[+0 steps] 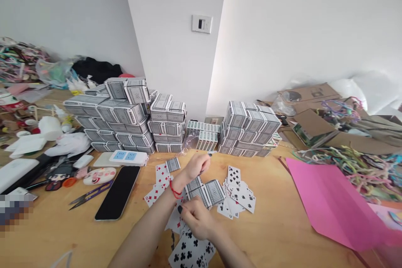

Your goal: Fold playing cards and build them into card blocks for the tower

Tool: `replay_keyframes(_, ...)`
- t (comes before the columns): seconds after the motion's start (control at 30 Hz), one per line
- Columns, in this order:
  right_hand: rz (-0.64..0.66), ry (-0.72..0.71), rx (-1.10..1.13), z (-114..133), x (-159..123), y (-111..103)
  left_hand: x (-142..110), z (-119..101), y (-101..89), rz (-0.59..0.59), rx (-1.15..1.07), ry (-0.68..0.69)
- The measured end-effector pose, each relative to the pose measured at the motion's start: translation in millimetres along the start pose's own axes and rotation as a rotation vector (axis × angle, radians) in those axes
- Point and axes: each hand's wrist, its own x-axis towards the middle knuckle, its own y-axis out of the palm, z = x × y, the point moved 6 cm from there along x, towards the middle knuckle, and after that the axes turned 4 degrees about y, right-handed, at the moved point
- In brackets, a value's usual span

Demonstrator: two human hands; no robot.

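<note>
My left hand [196, 166] reaches in from the lower left with a red string at its wrist. Its fingers are curled closed over something small that I cannot make out. My right hand [197, 219] sits just below it, fingers closed on the near edge of a grey patterned card pack [195, 189]. A second pack [216, 191] lies beside the first. Loose playing cards are spread around both hands: red diamonds [158, 184] to the left, spades [240, 194] to the right, clubs [188, 253] beneath my right forearm.
Stacks of grey card packs [125, 117] [248, 127] line the wall behind. A black phone [118, 192], scissors [89, 194] and a white power strip [128, 157] lie to the left. A pink paper sheet [329, 201], cardboard boxes [314, 127] and coloured cords [361, 163] fill the right.
</note>
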Motion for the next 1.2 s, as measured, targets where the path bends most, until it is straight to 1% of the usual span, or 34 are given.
replay_keyframes(0.07,-0.043,-0.056,0.03,2,-5,-2,3,19,7.6,0.056,0.025,-0.028)
replay_keyframes(0.13,-0.124,-0.102,0.111,5,-13,-13,4,34,10.4,0.085,0.033,-0.04)
replay_keyframes(0.2,-0.24,-0.121,0.237,6,-20,-35,3,43,9.6,0.096,0.033,-0.041)
replay_keyframes(0.3,-0.484,-0.178,0.448,0,-27,-82,1,46,6.1,0.088,0.031,-0.029)
replay_keyframes(0.37,-0.569,-0.124,0.465,-14,-26,-102,0,44,4.9,0.071,0.035,-0.012)
replay_keyframes(0.4,-0.578,-0.05,0.416,-24,-23,-106,0,42,4.7,0.059,0.038,-0.002)
replay_keyframes(0.43,-0.563,0.032,0.338,-35,-20,-107,-1,40,4.4,0.043,0.04,0.01)
replay_keyframes(0.47,-0.553,0.066,0.306,-43,-17,-106,-1,37,3.8,0.024,0.043,0.023)
replay_keyframes(0.57,-0.527,0.112,0.243,-62,-13,-95,-1,27,-4.9,-0.069,0.051,0.069)
replay_keyframes(0.63,-0.525,0.129,0.208,-67,-13,-89,-2,18,-20.1,-0.169,0.066,0.106)
replay_keyframes(0.7,-0.539,0.14,0.188,-68,-16,-90,-5,12,-42.9,-0.297,0.095,0.144)
replay_keyframes(0.73,-0.569,0.14,0.181,-68,-19,-93,-9,10,-55.7,-0.367,0.114,0.159)
replay_keyframes(0.8,-0.678,0.116,0.164,-65,-27,-106,-19,11,-78.2,-0.493,0.154,0.176)
replay_keyframes(0.83,-0.767,0.089,0.151,-63,-33,-114,-26,14,-85.9,-0.54,0.172,0.178)
replay_keyframes(0.87,-0.823,0.057,0.147,-61,-38,-119,-34,19,-90.0,-0.573,0.187,0.177)
replay_keyframes(0.9,-0.841,0.039,0.159,-61,-40,-121,-42,25,-90.2,-0.589,0.2,0.172)
replay_keyframes(0.93,-0.823,0.041,0.178,-62,-41,-119,-50,32,-86.9,-0.595,0.211,0.166)
replay_keyframes(0.97,-0.772,0.059,0.19,-64,-39,-114,-57,39,-80.7,-0.589,0.223,0.157)
replay_keyframes(1.03,-0.662,0.112,0.155,-69,-34,-100,-67,56,-62.8,-0.535,0.274,0.108)
replay_keyframes(1.07,-0.647,0.134,0.116,-71,-33,-94,-70,63,-54.6,-0.518,0.299,0.086)
replay_keyframes(1.13,-0.668,0.15,0.052,-73,-31,-87,-74,72,-46.8,-0.563,0.303,0.032)
replay_keyframes(1.2,-0.677,0.146,0.001,-73,-29,-84,-73,74,-44.8,-0.591,0.317,0.019)
